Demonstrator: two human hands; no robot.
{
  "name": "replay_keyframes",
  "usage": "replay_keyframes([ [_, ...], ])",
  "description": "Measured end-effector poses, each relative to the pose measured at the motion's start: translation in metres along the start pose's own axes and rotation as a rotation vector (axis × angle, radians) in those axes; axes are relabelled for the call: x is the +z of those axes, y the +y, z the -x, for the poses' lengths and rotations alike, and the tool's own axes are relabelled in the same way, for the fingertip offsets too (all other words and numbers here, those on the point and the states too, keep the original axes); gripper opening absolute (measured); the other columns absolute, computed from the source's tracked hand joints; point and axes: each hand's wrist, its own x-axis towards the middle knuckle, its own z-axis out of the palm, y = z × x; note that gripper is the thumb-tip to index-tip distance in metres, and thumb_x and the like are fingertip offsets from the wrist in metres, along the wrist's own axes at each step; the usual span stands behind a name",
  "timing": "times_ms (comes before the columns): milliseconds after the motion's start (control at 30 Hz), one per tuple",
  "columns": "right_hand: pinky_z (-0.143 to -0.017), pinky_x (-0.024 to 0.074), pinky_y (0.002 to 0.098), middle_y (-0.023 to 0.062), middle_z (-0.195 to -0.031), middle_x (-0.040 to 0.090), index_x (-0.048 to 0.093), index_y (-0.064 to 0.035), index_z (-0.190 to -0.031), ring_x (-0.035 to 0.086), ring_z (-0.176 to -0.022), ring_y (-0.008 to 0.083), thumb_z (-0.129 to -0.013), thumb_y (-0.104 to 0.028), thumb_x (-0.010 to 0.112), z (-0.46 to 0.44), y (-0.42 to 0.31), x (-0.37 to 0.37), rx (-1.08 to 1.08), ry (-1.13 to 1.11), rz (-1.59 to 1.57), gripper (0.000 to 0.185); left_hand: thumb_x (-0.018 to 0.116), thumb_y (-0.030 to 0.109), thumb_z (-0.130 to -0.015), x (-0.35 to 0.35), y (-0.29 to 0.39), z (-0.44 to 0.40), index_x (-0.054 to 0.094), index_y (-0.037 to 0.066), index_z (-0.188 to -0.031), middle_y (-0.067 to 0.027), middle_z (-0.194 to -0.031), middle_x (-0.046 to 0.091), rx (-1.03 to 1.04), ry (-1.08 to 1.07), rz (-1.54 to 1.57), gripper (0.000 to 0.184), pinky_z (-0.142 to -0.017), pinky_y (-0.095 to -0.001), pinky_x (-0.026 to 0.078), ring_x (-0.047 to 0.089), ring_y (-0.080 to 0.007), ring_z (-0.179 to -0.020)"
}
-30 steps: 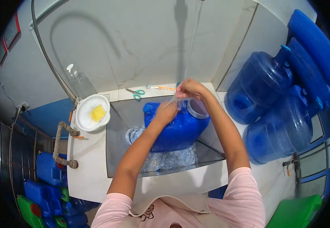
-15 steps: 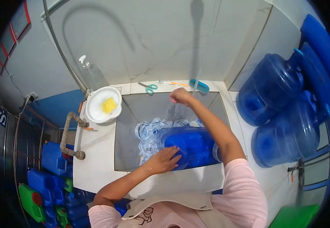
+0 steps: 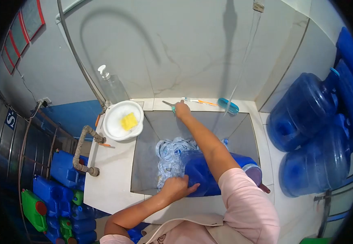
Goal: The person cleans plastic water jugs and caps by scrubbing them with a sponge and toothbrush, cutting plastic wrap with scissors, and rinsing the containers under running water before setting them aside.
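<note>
A blue translucent water jug (image 3: 239, 162) lies on its side in the grey sink (image 3: 144, 179), its neck pointing right. My left hand (image 3: 175, 189) is at its near left end, fingers curled against it and thumb stuck out. At the sink's back ledge, my right hand (image 3: 182, 110) is closed on the green handles of the scissors (image 3: 169, 104); its fingers partly hide them. My right forearm crosses above the jug. A heap of pale blue-and-white ring-shaped strips (image 3: 168, 156) lies in the sink, partly under the jug.
A white basin (image 3: 108, 126) of suds holds a yellow sponge (image 3: 129, 121). Behind it stands a pump bottle (image 3: 113, 87). A toothbrush (image 3: 201, 101) and teal brush (image 3: 228, 106) lie on the ledge. Water (image 3: 241, 71) runs from above. Large jugs (image 3: 302, 112) stand right; jerrycans (image 3: 52, 195) left.
My right hand has moved left from the running water to the scissors. My left hand has gone from lying flat on the jug to curling at its end. The view has shifted.
</note>
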Motion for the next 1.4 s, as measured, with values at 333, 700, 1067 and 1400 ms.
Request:
replay_keyframes([
  [333,-0.045,0.0524,0.0273,0.0127,-0.06,0.059,0.058,0.0048,-0.067,0.06,-0.049,0.0161,-0.076,-0.016,0.061,0.089,0.115,-0.126,0.42,-0.467,-0.715,0.023,0.059,0.023,-0.081,-0.005,-0.003,-0.003,0.049,0.002,-0.104,-0.0193,-0.074,0.057,0.461,0.077,0.077,0.032,-0.048,-0.0426,0.049,0.061,-0.0354,-0.058],
  [700,-0.051,0.0468,0.0346,0.0122,-0.058,0.059,0.061,0.0033,-0.072,0.059,-0.05,0.0198,-0.076,-0.027,0.062,0.219,0.086,-0.132,0.074,-0.292,-0.386,0.031,0.044,0.055,-0.085,0.0,0.017,-0.001,0.058,-0.006,-0.059,-0.0259,-0.063,0.059,-0.225,-0.079,0.529,0.068,-0.063,-0.0481,0.047,0.06,-0.0428,-0.064],
  [1067,-0.051,0.043,0.0265,0.01,-0.07,0.063,0.059,0.0002,-0.083,0.056,-0.056,0.0148,-0.084,-0.032,0.062,0.298,0.046,-0.116,0.207,0.096,-1.004,0.032,0.071,0.012,-0.077,0.012,0.009,0.012,0.049,0.003,-0.096,-0.008,-0.08,0.06,-0.08,0.349,0.976,0.03,-0.063,-0.0281,0.048,0.059,-0.014,-0.073],
  [1400,-0.035,0.0249,0.0158,0.0065,-0.06,0.054,0.054,-0.0053,-0.074,0.033,-0.037,0.0022,-0.086,-0.057,0.049,0.348,-0.013,-0.16,0.255,-0.751,-1.664,0.054,0.069,0.005,-0.078,-0.008,-0.03,0.011,0.055,0.004,-0.092,-0.0006,-0.082,0.06,-0.141,0.477,1.272,0.02,-0.069,-0.0207,0.044,0.055,-0.0081,-0.074],
])
